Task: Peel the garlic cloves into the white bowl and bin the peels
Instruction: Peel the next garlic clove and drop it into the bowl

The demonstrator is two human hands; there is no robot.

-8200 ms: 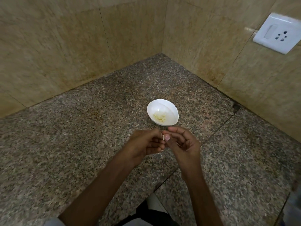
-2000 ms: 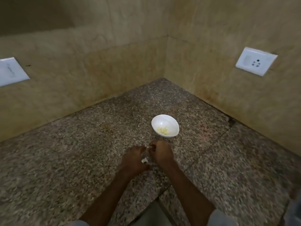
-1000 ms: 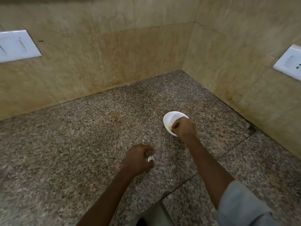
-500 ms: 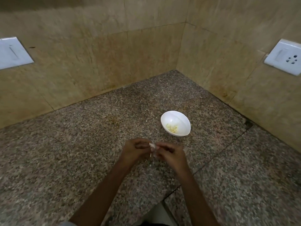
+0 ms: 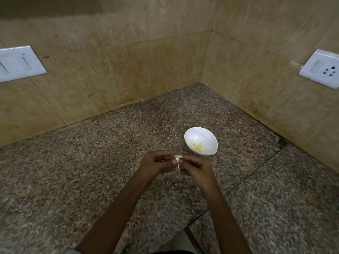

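- Both hands are up over the granite counter, fingertips meeting just this side of the white bowl.
- The left hand pinches the garlic clove from one side, fingers curled in.
- The right hand pinches the same clove from the other side, thumb and forefinger tight on it.
- The clove sits between the two sets of fingertips, off the counter and near the bowl's rim without touching it.
- The clove is too small to read its long axis. A thin pale strip of peel hangs from it, running straight down toward the person.
- In the bowl, a small heap of yellowish peeled cloves lies low on the near side.
- Nothing stands between hands and bowl, just bare speckled stone.
- Beige tiled walls meet in a corner behind the bowl.
- There's a white switch plate on the left wall and a white socket plate on the right.
- A dark seam crosses the counter to the right of the forearms.
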